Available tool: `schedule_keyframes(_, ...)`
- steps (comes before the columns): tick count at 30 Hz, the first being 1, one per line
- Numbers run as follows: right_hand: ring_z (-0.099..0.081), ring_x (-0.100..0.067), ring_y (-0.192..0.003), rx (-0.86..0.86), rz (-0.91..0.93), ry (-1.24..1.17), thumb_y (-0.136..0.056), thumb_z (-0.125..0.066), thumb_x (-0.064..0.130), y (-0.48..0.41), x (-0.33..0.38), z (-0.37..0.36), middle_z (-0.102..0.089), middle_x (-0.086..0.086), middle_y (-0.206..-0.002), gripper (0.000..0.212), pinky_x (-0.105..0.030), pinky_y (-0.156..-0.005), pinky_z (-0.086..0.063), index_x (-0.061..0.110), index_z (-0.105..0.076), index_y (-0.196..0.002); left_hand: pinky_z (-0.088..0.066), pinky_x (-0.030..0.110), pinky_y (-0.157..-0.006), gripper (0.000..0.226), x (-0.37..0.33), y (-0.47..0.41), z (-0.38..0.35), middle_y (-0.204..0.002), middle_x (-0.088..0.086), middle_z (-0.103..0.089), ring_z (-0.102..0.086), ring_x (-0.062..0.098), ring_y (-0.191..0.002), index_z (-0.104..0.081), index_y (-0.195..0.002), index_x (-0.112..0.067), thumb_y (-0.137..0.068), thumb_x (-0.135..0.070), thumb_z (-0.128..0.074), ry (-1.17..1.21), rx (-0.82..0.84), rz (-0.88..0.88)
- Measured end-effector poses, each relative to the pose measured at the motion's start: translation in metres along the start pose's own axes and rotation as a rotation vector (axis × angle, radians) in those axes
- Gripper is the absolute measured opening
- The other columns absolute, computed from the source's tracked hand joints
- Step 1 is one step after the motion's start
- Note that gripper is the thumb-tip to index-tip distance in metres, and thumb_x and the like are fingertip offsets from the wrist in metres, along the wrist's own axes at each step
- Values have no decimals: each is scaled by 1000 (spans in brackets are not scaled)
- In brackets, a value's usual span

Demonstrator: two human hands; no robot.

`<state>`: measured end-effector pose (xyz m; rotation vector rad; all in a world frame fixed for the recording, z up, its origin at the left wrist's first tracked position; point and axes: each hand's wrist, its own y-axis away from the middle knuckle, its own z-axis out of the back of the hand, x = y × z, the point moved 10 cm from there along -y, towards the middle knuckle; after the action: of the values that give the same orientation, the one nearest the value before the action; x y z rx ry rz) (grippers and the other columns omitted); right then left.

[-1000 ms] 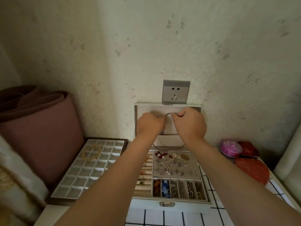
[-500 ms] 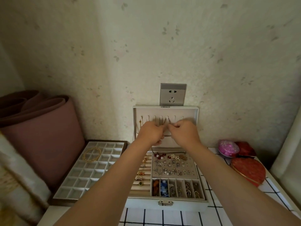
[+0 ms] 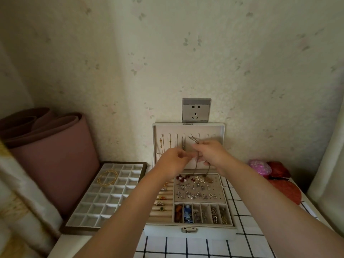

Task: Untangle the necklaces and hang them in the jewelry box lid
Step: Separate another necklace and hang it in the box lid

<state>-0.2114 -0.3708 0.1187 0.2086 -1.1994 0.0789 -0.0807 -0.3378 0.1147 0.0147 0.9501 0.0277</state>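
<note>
Taking the open jewelry box [image 3: 189, 230] as my landmark and going from its left: a rolled pink mat [image 3: 52, 157] is leaning against the wall well to the left of the box. In front of the mat, just beside the box's left wall, a grid tray [image 3: 96, 205] is lying with a coil of gold bangles [image 3: 107, 178] sitting in its far compartments.

My left forearm is crossing over the box's left front corner and covering part of the ring rolls [image 3: 161, 203] there. My left hand [image 3: 174, 162] is hovering above the back of the box, in front of the lower part of the upright lid [image 3: 188, 127], with thumb and fingertips pinched together on a thin necklace chain [image 3: 197, 164]. How tight the pinch is I cannot tell, as the hand is blurring.

On the lid's hooks, gold chains [image 3: 164, 146] are hanging at the left and a darker one [image 3: 183, 144] beside them. The chain I am working is running from a hook near the lid's middle down between my hands, and its lower end is trailing onto the earring pad [image 3: 197, 190] inside the box.

My right hand [image 3: 210, 154] is sitting just right of my left, fingers curled closed around the upper part of the same chain and blocking the lid's right hooks.

A wall socket [image 3: 196, 110] is sitting directly above the lid. Right of the box, on the checked cloth [image 3: 240, 226], a pink pouch [image 3: 259, 166] and red pouches [image 3: 279, 169] are resting near the wall.
</note>
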Motion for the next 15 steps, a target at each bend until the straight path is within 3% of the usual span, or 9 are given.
schedule_keyframes(2, -61, -12, -69, -55, 60, 62, -100, -58, 22, -3, 8, 9, -66, 0, -77, 21, -34, -72, -54, 18, -65, -81, -44, 27, -68, 7, -2, -3, -2, -88, -4, -62, -58, 13, -81, -65, -97, -18, -95, -21, -59, -7, -57, -1)
schedule_keyframes(4, -57, -9, -62, -86, 103, 117, -99, -59, 21, -4, 14, 14, -62, 3, -68, 27, -28, -64, -48, 18, -65, -73, -52, 32, -73, 10, -5, -7, -10, -88, -3, -62, -58, 14, -77, -65, -101, -16, -93, -16, -59, 62, -53, 3)
schedule_keyframes(6, -62, -12, -69, -79, 120, 152, -96, -63, 22, -6, 17, 16, -67, 2, -69, 21, -30, -73, -51, 18, -71, -76, -56, 32, -78, 18, -9, -9, -24, -99, -3, -66, -59, 11, -72, -66, -112, -16, -95, -15, -58, 208, 10, 7)
schedule_keyframes(9, -68, -15, -85, -73, 156, 217, -93, -67, 24, -6, 22, 18, -73, 1, -81, 15, -34, -82, -54, 19, -76, -81, -50, 19, -60, 22, -15, -10, -35, -94, -8, -67, -55, 7, -57, -65, -117, -15, -98, -13, -54, 374, 84, 21)
schedule_keyframes(13, -67, -14, -72, -52, 204, 265, -95, -64, 26, -2, 24, 19, -71, -1, -76, 22, -23, -65, -53, 15, -73, -78, -49, 19, -59, 14, -13, -10, -39, -80, -7, -69, -53, 9, -55, -68, -98, -20, -98, -15, -55, 405, 109, 64)
schedule_keyframes(15, -65, -15, -72, -26, 181, 307, -95, -62, 18, -1, 16, 18, -67, -2, -74, 23, -19, -60, -50, 12, -69, -74, -46, 15, -51, 13, -7, -11, -36, -78, -5, -70, -50, 10, -52, -70, -94, -14, -97, -13, -58, 392, 73, 96)
